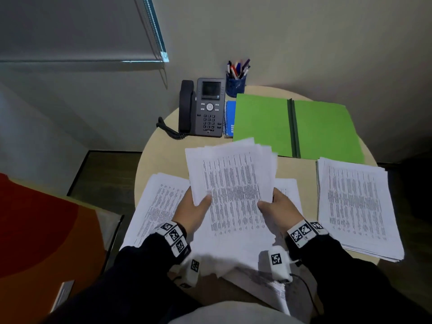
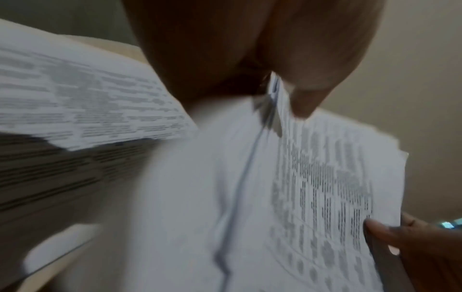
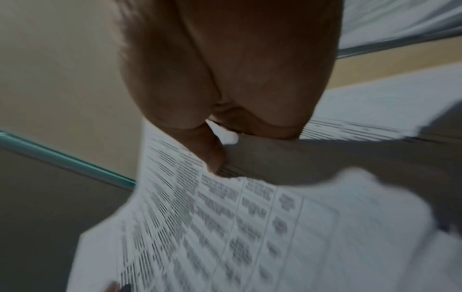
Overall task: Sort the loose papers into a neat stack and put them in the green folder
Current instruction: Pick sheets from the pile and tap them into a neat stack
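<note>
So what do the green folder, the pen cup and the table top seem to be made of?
Folder: probably matte card, flat and thin, no shine, with a darker green spine strip.
Pen cup: dark blue and speckled, maybe perforated metal mesh; too small to be sure.
Table: pale beige, smooth, with a faint grain, likely wood-look laminate or light wood.

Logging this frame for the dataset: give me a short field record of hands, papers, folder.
left hand: grips the held sheaf of white printed papers by its left edge
right hand: grips its right edge
sheaf: lifted, edges uneven
green card folder: open flat, holds no papers
other papers: white stack at right; loose sheets at left
table: round, beige
</note>
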